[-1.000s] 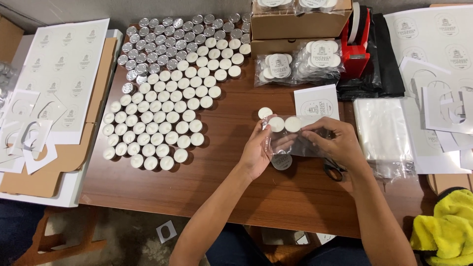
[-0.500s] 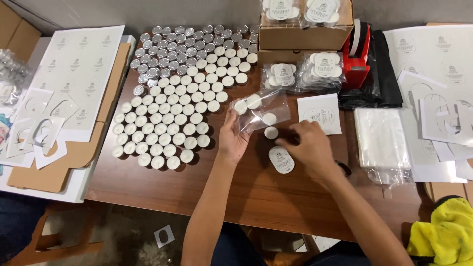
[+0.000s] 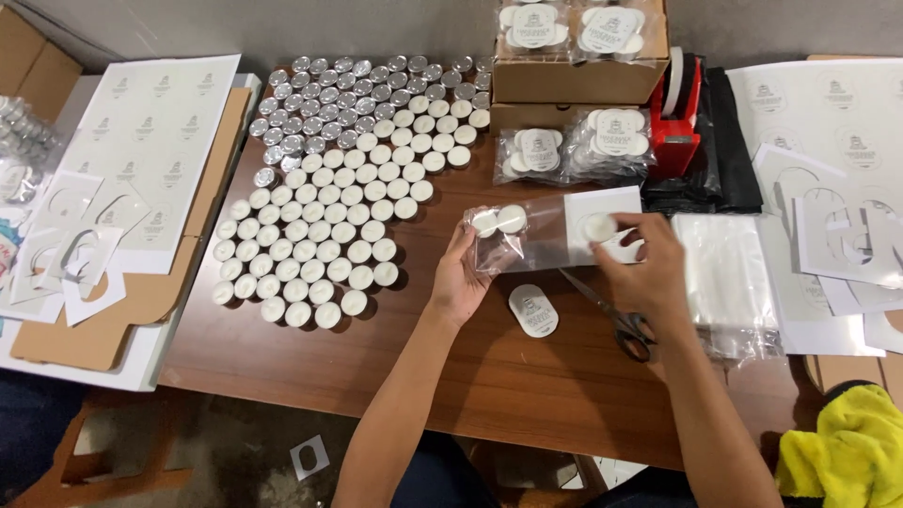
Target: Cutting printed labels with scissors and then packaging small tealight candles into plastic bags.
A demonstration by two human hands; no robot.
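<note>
a brown wooden table (image 3: 527, 395) was seen from above, crowded with packing goods. sheets of round white labels (image 3: 141, 132) were laid at the far left, likely for easy peeling, and more label sheets (image 3: 828, 113) at the right. a big block of white tealight candles (image 3: 329, 216) was lined up in rows left of centre, apparently as ready stock. cardboard boxes (image 3: 574, 80) with filled packs were stacked at the back, beside a red tape dispenser (image 3: 679, 118). a pile of empty clear bags (image 3: 729, 273) was kept by the right arm. a clear plastic bag (image 3: 522, 235) holding two candles was gripped at its closed end by the left hand (image 3: 461, 277); its mouth was held wide by the right hand (image 3: 649, 263), a candle (image 3: 599, 227) pinched in the fingers there. scissors (image 3: 616, 315) and an oval label (image 3: 532, 309) were left just below.
</note>
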